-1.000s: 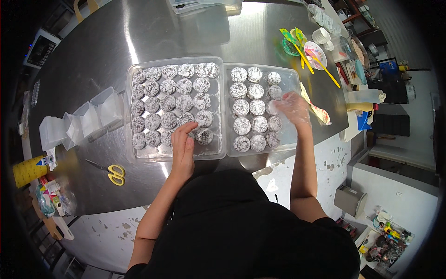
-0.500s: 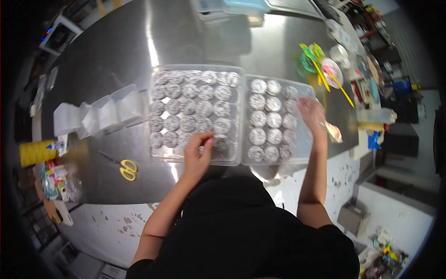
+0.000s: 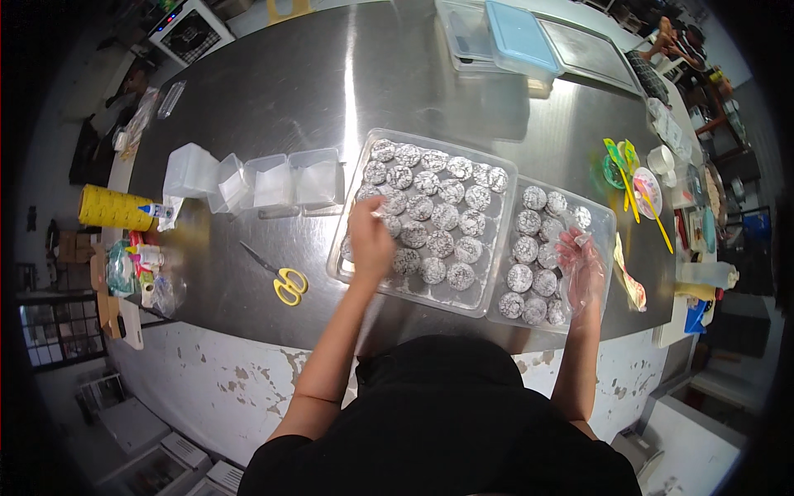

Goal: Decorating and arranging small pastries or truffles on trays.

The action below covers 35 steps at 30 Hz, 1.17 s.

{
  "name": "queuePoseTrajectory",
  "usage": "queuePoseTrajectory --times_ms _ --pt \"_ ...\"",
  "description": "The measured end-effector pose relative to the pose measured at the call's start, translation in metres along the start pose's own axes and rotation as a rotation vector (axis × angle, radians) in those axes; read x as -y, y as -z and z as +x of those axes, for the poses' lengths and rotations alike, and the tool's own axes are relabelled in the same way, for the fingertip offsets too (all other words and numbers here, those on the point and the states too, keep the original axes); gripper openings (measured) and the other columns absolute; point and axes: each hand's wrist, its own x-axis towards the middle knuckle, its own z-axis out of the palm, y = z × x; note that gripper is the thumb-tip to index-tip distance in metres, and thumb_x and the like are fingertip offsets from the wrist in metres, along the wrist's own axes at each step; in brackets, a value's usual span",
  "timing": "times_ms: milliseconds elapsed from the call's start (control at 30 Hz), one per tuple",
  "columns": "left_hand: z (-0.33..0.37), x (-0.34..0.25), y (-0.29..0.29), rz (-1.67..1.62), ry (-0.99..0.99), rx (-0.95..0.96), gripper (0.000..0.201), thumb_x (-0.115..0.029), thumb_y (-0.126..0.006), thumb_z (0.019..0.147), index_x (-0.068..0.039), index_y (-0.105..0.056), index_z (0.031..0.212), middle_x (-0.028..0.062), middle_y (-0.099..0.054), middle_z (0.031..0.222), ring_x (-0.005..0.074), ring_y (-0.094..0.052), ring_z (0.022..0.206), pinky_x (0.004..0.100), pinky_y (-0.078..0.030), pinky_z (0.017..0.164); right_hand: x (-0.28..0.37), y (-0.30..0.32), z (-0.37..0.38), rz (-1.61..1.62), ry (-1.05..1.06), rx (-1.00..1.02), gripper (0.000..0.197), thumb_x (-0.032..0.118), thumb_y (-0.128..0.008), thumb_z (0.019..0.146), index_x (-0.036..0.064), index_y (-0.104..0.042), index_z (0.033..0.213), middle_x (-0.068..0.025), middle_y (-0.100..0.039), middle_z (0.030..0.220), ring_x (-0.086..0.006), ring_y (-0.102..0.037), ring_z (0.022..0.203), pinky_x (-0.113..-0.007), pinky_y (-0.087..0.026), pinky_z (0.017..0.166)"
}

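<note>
Dark crinkle cookies dusted with white sugar (image 3: 445, 217) stand in rows in a large clear plastic tray (image 3: 413, 299). A second, narrower clear tray (image 3: 610, 217) beside it on the right holds more of these cookies (image 3: 524, 250). My bare left hand (image 3: 370, 241) is over the left side of the large tray and hides some cookies; motion blurs its fingers, so what they hold is unclear. My right hand (image 3: 581, 269), in a loose clear plastic glove, hovers at the right column of the narrow tray. Its fingers are apart and slightly bent, with nothing visible in them.
Several clear boxes with white liners (image 3: 273, 183) stand left of the large tray. Yellow-handled scissors (image 3: 289, 285) lie on the steel table (image 3: 223, 285). At the right are yellow-green spatulas (image 3: 628, 169) and a pink-stained bowl (image 3: 648, 192). Lidded containers (image 3: 521, 37) sit at the back.
The view has turned, so the table's things sit farther right. My left hand has gone from the large tray's front right to its left side. My right hand has come nearer the front.
</note>
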Motion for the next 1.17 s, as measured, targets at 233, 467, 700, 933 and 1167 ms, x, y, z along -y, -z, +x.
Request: queuePoseTrajectory --times_ms 233,467,700,933,1167 --pt "0.030 0.082 0.092 0.807 0.064 -0.064 0.045 -0.010 -0.066 0.068 -0.022 -0.055 0.110 0.0205 -0.036 0.118 0.0357 -0.035 0.108 0.0435 -0.027 0.092 0.003 0.013 -0.009 0.213 0.078 -0.004 0.051 0.042 -0.039 0.090 0.0002 -0.045 0.117 -0.0094 -0.058 0.097 -0.0169 -0.055 0.081 -0.028 -0.041 0.071" --pt "0.031 0.107 0.092 0.763 0.068 -0.065 0.024 -0.013 -0.066 0.072 -0.018 -0.061 0.095 0.0215 -0.034 0.120 0.0334 -0.039 0.104 0.0418 -0.031 0.089 0.015 0.013 -0.026 -0.384 0.140 -0.301 0.027 0.023 -0.056 0.084 0.0009 -0.060 0.099 -0.0052 -0.061 0.084 -0.0113 -0.056 0.069 -0.022 -0.043 0.060" --pt "0.032 0.093 0.090 0.639 0.007 -0.118 0.015 -0.007 -0.062 0.076 -0.014 -0.061 0.089 0.0201 -0.029 0.125 0.0284 -0.045 0.094 0.0361 -0.036 0.084 0.012 0.052 -0.045 -0.615 0.083 -0.402 0.025 0.022 -0.060 0.081 0.0019 -0.062 0.097 -0.0025 -0.060 0.082 -0.0096 -0.055 0.075 -0.024 -0.044 0.066" --pt "0.032 0.042 0.098 0.416 0.019 -0.096 0.011 -0.008 -0.062 0.078 -0.007 -0.060 0.088 0.0181 -0.023 0.131 0.0309 -0.042 0.111 0.0369 -0.039 0.088 -0.007 0.031 -0.076 -0.761 0.154 0.025 0.025 0.014 -0.061 0.077 0.0063 -0.060 0.101 -0.0083 -0.062 0.093 -0.0173 -0.057 0.089 -0.027 -0.043 0.082" --pt "0.015 -0.003 0.074 -0.183 -0.078 0.131 0.010 -0.004 -0.073 0.066 -0.005 -0.064 0.071 0.0191 -0.014 0.141 0.0311 -0.023 0.129 0.0486 -0.023 0.102 -0.015 -0.015 -0.083 -1.504 0.375 0.490 0.043 0.005 -0.064 0.064 0.0092 -0.057 0.107 -0.0135 -0.052 0.111 -0.0297 -0.049 0.102 -0.038 -0.043 0.086"
